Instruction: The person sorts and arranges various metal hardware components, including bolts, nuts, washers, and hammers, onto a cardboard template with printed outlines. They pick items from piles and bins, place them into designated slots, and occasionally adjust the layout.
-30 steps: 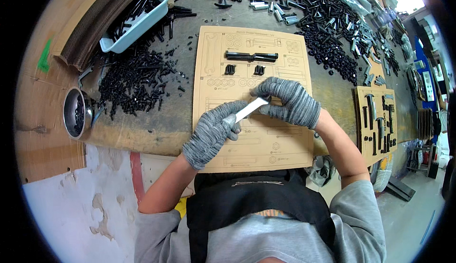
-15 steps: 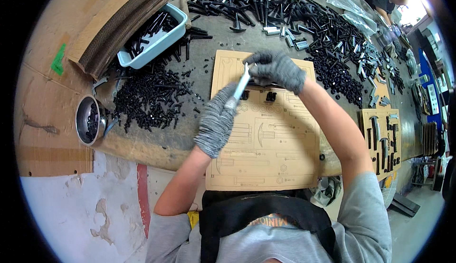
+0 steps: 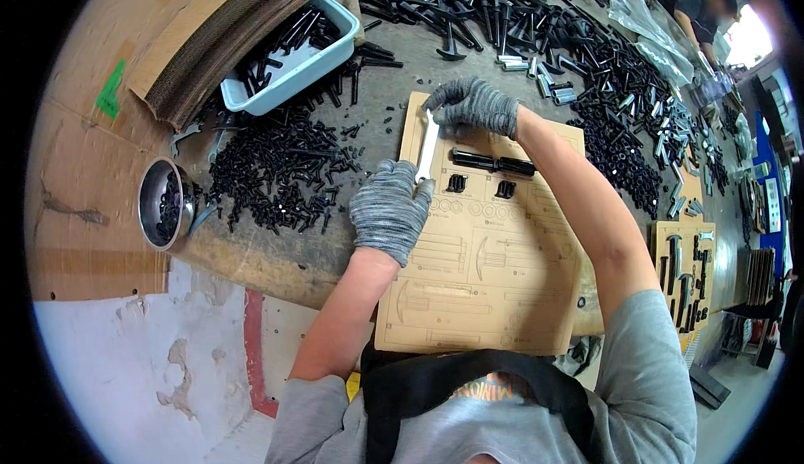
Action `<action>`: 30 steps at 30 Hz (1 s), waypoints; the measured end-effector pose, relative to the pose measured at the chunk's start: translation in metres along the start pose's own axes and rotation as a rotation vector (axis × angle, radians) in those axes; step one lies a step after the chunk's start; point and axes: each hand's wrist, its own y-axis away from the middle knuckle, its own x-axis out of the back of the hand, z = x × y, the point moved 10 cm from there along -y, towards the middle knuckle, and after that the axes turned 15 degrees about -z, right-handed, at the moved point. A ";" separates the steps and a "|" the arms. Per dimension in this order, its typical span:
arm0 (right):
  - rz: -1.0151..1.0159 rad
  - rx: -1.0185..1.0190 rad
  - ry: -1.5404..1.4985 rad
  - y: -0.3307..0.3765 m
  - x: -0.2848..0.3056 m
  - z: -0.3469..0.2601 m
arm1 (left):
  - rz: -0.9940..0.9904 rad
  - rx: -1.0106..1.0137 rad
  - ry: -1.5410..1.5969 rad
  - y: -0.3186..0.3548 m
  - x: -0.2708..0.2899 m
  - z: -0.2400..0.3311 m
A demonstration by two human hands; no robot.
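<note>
Over the upper left of a printed cardboard sheet (image 3: 456, 330), a silver wrench (image 3: 428, 147) slants between my two gloved hands. My left hand (image 3: 390, 213) pinches its lower end with thumb and fingers. At the upper end, the fingers of my right hand (image 3: 479, 108) close around the wrench's jaw. Black rod-shaped parts (image 3: 492, 162) lie across the sheet under my right wrist. Below them sit two small groups of black bolts (image 3: 456, 183). Printed tool and nut outlines cover the lower part of the sheet.
Heaped black bolts (image 3: 285, 167) lie left, beside a metal bowl (image 3: 166, 204) and a light-blue bin (image 3: 289, 70). Dark hammer-like parts (image 3: 502, 12) and black nuts (image 3: 620, 162) spread behind and right. A filled sheet (image 3: 670, 234) lies right; a person (image 3: 695, 12) stands far right.
The view has shifted, moving the sheet right and down in the picture. The wrench now lies flatter over the sheet, showing its broad face, and the black rods have come into sight.
</note>
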 end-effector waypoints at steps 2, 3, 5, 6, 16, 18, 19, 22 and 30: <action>0.018 -0.001 0.079 -0.001 0.001 -0.004 | 0.018 -0.006 0.008 0.000 0.000 -0.001; 0.022 -0.001 0.118 -0.002 -0.001 -0.006 | 0.013 -0.004 0.013 0.000 0.000 -0.003; 0.119 0.076 0.409 -0.003 0.006 -0.011 | 0.004 0.002 0.026 -0.001 0.000 -0.003; 0.165 0.056 0.541 -0.002 -0.001 -0.018 | 0.012 0.011 0.003 0.000 -0.002 -0.007; 0.536 0.001 1.068 0.025 -0.037 -0.059 | -0.074 -0.074 0.244 0.005 0.004 -0.014; 0.452 0.082 1.091 0.024 -0.080 -0.089 | 0.097 -0.043 0.243 0.033 0.031 -0.048; 0.342 0.123 1.041 0.014 -0.099 -0.088 | 0.176 -0.033 0.238 0.051 0.044 -0.065; 0.203 0.296 1.099 -0.006 -0.155 -0.085 | 0.186 0.058 0.167 0.072 0.051 -0.117; 0.121 -0.007 1.213 -0.058 -0.206 -0.072 | -0.059 0.264 0.007 0.064 0.030 -0.119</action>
